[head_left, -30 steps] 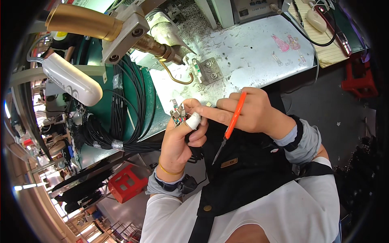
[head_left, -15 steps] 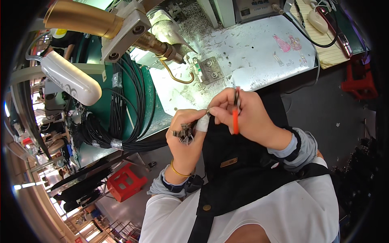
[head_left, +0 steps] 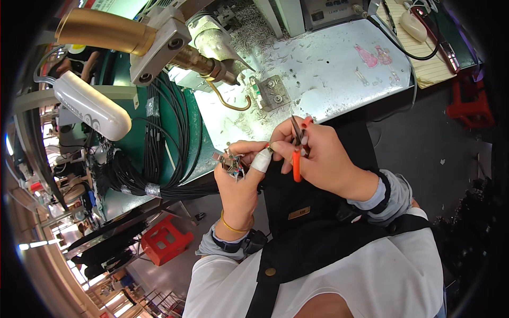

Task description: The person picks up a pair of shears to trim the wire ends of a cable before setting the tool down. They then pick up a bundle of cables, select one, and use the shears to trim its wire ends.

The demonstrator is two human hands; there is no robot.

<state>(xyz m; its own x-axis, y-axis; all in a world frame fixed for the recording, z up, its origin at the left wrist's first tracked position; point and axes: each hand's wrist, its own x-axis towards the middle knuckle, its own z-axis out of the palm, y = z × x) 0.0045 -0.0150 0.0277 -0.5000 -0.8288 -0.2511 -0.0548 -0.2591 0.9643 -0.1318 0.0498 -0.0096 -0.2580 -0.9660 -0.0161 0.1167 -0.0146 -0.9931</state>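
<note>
And here the fingertips meet: the left hand (head_left: 237, 188), a white wrap (head_left: 260, 161) on its thumb, pinches a tiny piece together with the right hand (head_left: 331, 165), its details too small to read. A cluster of metal connectors (head_left: 232, 166) sits tucked in the left's grip; orange-handled snips (head_left: 297, 167) lie in the right, dark tip up. Beyond them, a brass-coloured nozzle (head_left: 217, 70) hangs near a metal fixture (head_left: 274, 93), with coiled black cables (head_left: 152, 132) off left.

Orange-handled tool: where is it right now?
In the head view, near the centre, the orange-handled tool sits in the grip of the right hand, just right of the white-wrapped finger of the left hand.
</note>
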